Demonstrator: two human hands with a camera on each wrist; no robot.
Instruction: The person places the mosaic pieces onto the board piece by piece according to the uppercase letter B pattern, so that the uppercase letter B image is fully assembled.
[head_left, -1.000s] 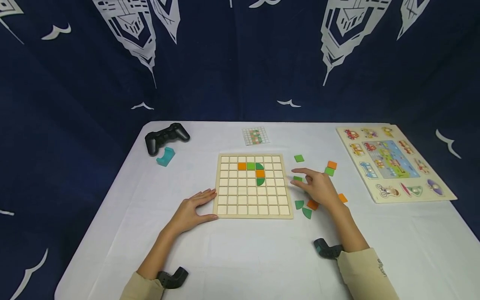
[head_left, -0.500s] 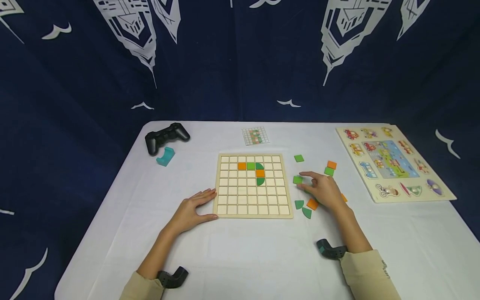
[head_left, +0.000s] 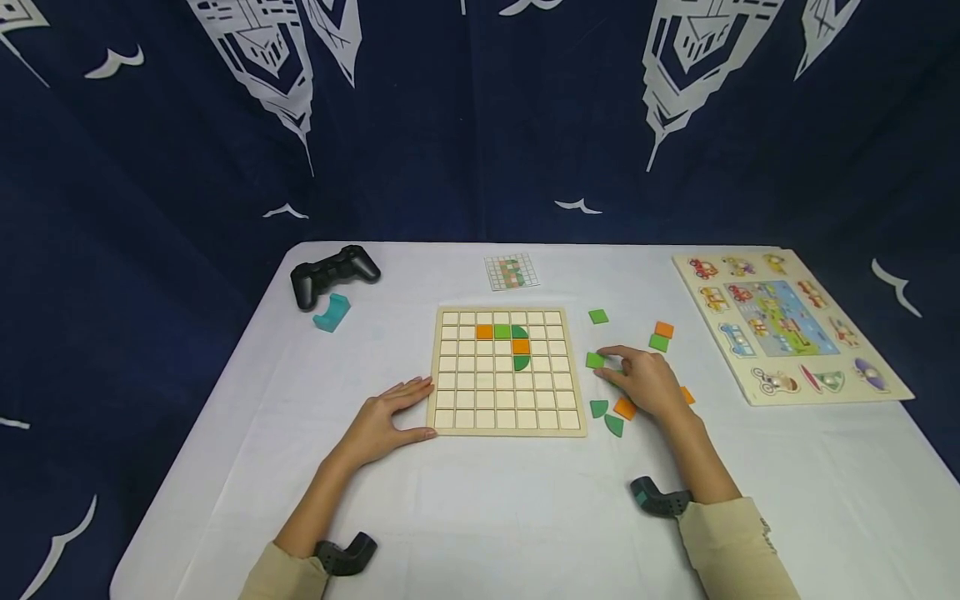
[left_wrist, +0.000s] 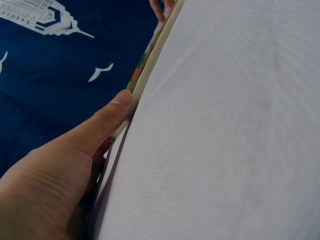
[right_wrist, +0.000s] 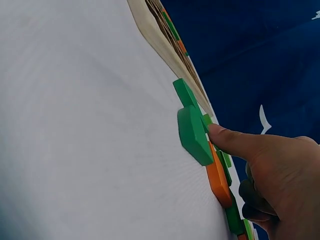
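Observation:
My left hand (head_left: 386, 422) rests beside the square wooden grid board (head_left: 510, 427), fingers spread along its left side. In the left wrist view, the thumb (left_wrist: 116, 110) touches the board's edge. My right hand (head_left: 647, 379) is right of the board, thumb and index finger apart around a light green square tile (head_left: 595, 360) lying on the table; contact is unclear. The board carries orange tiles (head_left: 521, 347), a light green tile (head_left: 502, 332) and dark green quarter-circles (head_left: 521, 363). Near my right hand lie another dark green quarter-circle (head_left: 613, 426) and an orange tile (head_left: 625, 407).
A printed pattern card (head_left: 512, 272) lies behind the board. Black game controller (head_left: 334, 276) and teal curved block (head_left: 332, 313) are at the back left. A picture puzzle board (head_left: 793, 329) lies at the right. More loose tiles (head_left: 659, 342) lie behind the right hand.
My right hand has drawn back slightly to the right, thumb and index finger a little closer together, leaving more of the light green tile visible. My left hand has stayed still.

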